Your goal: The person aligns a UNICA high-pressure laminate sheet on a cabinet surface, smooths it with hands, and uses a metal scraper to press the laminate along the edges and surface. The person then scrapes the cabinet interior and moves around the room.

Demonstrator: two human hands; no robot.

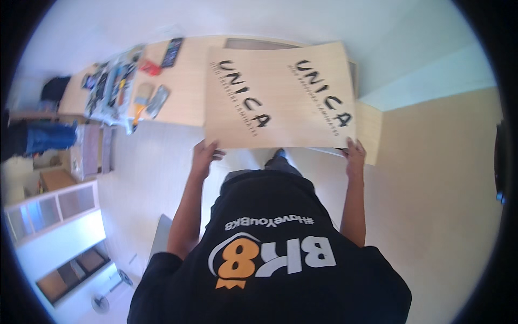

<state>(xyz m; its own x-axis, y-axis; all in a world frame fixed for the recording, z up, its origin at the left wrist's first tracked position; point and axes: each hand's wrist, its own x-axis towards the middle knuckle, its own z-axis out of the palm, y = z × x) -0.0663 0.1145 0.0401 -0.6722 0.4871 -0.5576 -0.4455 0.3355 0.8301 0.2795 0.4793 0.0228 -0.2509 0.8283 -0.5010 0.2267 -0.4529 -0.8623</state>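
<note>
A pale wood-coloured laminate sheet (280,92) with black printed lettering is held out in front of me over the light wooden counter. My left hand (206,156) grips its near left corner, fingers curled at the edge. At the near right corner my right hand (354,153) pinches the edge between thumb and fingers. The sheet hides most of a dark-framed rectangular piece or opening (259,44) on the counter, which shows only along the far and right sides.
Left on the counter (183,97) lie a tool tray (113,81), a brush with a yellow handle (142,97), a grey tool (157,101), a red object (150,67) and a dark phone-like object (172,52). A wall rises behind. A blue-clothed person (51,136) is at far left.
</note>
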